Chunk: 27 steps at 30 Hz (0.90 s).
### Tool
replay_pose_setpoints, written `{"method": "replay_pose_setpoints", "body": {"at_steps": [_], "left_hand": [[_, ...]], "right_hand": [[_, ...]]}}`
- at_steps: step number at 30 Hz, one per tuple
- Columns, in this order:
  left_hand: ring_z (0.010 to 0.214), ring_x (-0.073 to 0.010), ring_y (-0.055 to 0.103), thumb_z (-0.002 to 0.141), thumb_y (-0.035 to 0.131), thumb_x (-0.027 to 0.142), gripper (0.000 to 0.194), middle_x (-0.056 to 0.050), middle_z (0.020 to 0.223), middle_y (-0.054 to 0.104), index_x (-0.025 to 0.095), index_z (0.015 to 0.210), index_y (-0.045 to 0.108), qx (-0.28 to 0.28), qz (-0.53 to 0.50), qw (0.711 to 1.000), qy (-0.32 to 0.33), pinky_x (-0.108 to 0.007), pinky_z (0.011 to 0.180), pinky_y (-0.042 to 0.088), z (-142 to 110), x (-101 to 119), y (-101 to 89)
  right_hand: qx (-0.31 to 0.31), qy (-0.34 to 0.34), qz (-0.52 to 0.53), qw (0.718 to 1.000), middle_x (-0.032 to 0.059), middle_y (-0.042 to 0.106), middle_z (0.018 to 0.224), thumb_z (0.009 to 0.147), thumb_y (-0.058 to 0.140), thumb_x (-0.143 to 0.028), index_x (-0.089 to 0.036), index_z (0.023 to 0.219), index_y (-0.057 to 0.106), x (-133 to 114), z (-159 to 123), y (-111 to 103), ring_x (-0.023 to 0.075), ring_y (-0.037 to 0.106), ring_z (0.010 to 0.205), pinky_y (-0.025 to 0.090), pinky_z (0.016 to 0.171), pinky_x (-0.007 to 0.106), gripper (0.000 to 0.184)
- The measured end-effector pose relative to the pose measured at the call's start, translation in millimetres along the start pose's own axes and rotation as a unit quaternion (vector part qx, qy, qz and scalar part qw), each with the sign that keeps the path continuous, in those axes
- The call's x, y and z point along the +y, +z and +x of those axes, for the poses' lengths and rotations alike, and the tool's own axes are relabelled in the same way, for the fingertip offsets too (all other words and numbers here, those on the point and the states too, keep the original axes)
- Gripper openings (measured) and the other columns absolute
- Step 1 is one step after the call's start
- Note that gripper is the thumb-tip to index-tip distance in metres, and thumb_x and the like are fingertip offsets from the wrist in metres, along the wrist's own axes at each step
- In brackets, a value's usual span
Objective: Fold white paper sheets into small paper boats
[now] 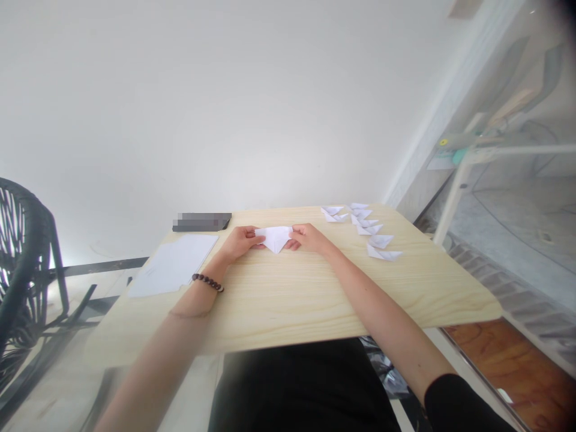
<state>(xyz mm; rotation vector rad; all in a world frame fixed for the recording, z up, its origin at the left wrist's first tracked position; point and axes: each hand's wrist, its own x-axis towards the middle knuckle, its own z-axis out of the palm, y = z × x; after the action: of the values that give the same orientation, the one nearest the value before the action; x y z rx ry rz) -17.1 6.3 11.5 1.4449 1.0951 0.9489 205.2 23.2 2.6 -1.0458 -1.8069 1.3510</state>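
Observation:
Between my two hands is a folded sheet of white paper, held above the table with its point toward me. My left hand pinches its left end, thumb in front. At the right end my right hand grips the paper between thumb and fingers. A dark bead bracelet circles my left wrist. Several folded white paper boats stand at the right rear of the table, apart from my hands.
On the pale wooden table, a stack of white paper sheets lies at the left. Behind it is a dark, partly blurred flat object. A dark woven chair stands at the far left, and a white wall rises behind the table.

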Motion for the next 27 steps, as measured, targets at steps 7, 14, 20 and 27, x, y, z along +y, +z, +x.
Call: {"method": "replay_pose_setpoints", "body": {"at_steps": [7, 14, 20, 27], "left_hand": [[0.083, -0.0215, 0.061, 0.06, 0.068, 0.033, 0.033, -0.006, 0.082, 0.066, 0.011, 0.084, 0.062, -0.032, -0.019, 0.999, 0.001, -0.035, 0.08, 0.046, 0.5, -0.1, -3.4], [0.084, -0.0198, 0.06, 0.061, 0.068, 0.033, 0.038, -0.006, 0.084, 0.065, 0.012, 0.091, 0.06, -0.011, -0.02, 1.0, 0.022, -0.034, 0.078, 0.047, -1.2, 2.3, 2.3], [0.08, -0.021, 0.061, 0.059, 0.069, 0.038, 0.039, -0.007, 0.085, 0.065, 0.012, 0.087, 0.06, 0.011, 0.012, 0.999, 0.044, -0.034, 0.073, 0.048, 0.4, -1.7, 2.0], [0.079, -0.0195, 0.061, 0.066, 0.062, 0.04, 0.036, -0.007, 0.087, 0.065, 0.011, 0.087, 0.06, 0.003, 0.021, 0.998, 0.061, -0.033, 0.075, 0.048, 2.2, -2.9, -0.4]], "right_hand": [[-0.017, 0.003, 0.038, 0.999, 0.0054, 0.067, 0.071, 0.079, 0.039, -0.012, -0.013, 0.083, 0.058, -2.9, -2.0, -1.8, 0.0129, 0.064, 0.07, 0.053, 0.061, 0.023, 0.02], [-0.008, -0.014, 0.023, 1.0, 0.0061, 0.065, 0.07, 0.08, 0.046, -0.021, -0.012, 0.087, 0.058, -2.9, -3.3, -1.2, 0.0142, 0.064, 0.069, 0.053, 0.059, 0.023, 0.017], [0.002, -0.026, 0.002, 1.0, 0.0071, 0.066, 0.073, 0.078, 0.051, -0.025, -0.011, 0.085, 0.059, -1.7, -1.7, 0.4, 0.0143, 0.064, 0.067, 0.053, 0.056, 0.023, 0.017], [-0.01, -0.021, 0.028, 0.999, 0.0062, 0.066, 0.079, 0.079, 0.047, -0.014, -0.013, 0.105, 0.053, -3.7, -3.3, -0.6, 0.0131, 0.064, 0.07, 0.053, 0.059, 0.023, 0.026]]}}
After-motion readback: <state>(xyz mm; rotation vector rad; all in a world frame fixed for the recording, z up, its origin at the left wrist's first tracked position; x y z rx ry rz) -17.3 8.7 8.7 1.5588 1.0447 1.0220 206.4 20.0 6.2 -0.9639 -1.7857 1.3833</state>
